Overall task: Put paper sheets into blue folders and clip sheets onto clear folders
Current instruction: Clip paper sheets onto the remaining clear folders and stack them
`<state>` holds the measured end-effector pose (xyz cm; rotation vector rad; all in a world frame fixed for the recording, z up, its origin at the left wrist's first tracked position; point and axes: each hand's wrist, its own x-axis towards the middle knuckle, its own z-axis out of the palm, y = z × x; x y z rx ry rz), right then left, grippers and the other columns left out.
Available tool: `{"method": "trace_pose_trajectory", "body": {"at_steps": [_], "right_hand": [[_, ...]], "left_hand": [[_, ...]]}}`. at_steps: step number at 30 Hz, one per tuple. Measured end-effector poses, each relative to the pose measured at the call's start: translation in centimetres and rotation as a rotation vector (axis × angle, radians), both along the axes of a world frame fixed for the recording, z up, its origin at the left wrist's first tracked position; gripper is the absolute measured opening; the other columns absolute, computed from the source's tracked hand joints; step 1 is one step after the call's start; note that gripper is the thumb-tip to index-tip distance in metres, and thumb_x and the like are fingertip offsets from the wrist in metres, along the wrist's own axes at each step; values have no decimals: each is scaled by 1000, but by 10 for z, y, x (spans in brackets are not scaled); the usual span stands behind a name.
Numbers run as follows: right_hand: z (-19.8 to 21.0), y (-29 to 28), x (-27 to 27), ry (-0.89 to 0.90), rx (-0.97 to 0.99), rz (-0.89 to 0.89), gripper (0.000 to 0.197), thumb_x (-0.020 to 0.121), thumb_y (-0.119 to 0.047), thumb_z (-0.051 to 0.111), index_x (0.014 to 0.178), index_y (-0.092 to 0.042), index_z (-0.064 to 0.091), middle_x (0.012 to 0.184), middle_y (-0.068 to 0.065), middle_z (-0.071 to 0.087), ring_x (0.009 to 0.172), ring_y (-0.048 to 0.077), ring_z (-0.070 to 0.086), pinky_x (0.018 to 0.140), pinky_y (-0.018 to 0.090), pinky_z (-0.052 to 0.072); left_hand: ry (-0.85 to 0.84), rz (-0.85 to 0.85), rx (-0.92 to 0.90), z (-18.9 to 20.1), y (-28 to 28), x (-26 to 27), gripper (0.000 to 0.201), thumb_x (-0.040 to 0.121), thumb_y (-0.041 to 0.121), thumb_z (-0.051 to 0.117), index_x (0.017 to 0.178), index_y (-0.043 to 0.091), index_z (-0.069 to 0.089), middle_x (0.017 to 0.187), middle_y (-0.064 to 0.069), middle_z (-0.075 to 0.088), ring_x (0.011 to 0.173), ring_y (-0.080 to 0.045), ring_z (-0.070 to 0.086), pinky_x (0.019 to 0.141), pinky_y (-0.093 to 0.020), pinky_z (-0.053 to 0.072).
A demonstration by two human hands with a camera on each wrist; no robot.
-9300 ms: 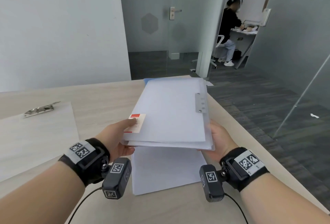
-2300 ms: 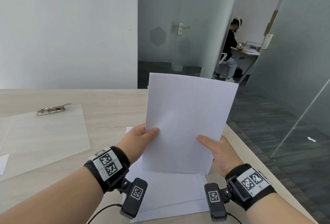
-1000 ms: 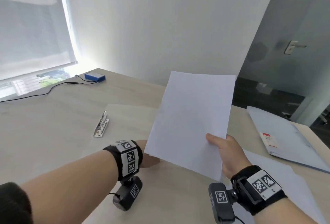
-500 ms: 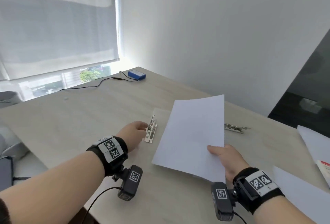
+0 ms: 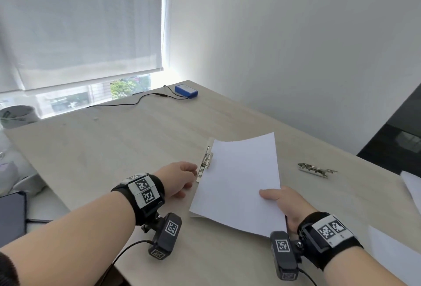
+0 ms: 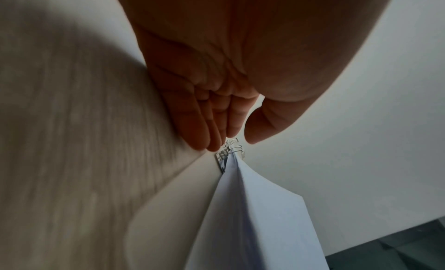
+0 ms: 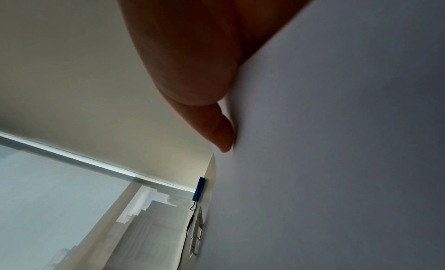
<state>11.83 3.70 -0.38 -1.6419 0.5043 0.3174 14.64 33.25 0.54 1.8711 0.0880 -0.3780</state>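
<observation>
While the right hand (image 5: 283, 203) pinches the white paper sheet (image 5: 239, 183) by its near right corner, thumb on top, sheet sits raised over the clear plastic folder (image 6: 178, 194) on the pale wooden table (image 5: 114, 149). Left hand (image 5: 180, 179) fingers straight, tips at the folder's metal clip (image 5: 205, 164), gripping nothing.

1. Head view: high, looking down across the table (image 5: 136, 139); window at 11 o'clock.
2. Left wrist: under the palm, close to the metal clip (image 6: 228, 150).
3. Right wrist: tight against the paper sheet (image 7: 337, 160); all three views share both.
</observation>
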Motion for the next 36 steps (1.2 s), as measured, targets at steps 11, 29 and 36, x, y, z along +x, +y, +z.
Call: {"method": "trace_pose_trajectory", "body": {"at_steps": [11,29,36], "right_hand": [[-2,-9,-2,0,50,1,26,95,-5,60,118,4,65,110,25,74,104,45,69,94,58,52],[3,-33,-10,-3,-71,72,26,96,-6,49,116,-10,65,83,15,72,59,27,66,56,37,59],[0,-32,-10,-9,-117,94,26,94,-5,52,114,-13,67,76,9,72,50,18,55,42,22,45]], "left_hand": [[-14,-26,1,-6,3,5,44,92,10,53,136,18,54,121,4,64,81,-9,59,52,-20,53],[7,-40,59,-5,1,9,44,91,15,56,135,21,56,120,6,64,83,-13,60,52,-25,52],[38,-35,142,-3,-6,13,36,90,20,57,125,30,59,84,-5,63,62,-14,56,47,-23,48]]}}
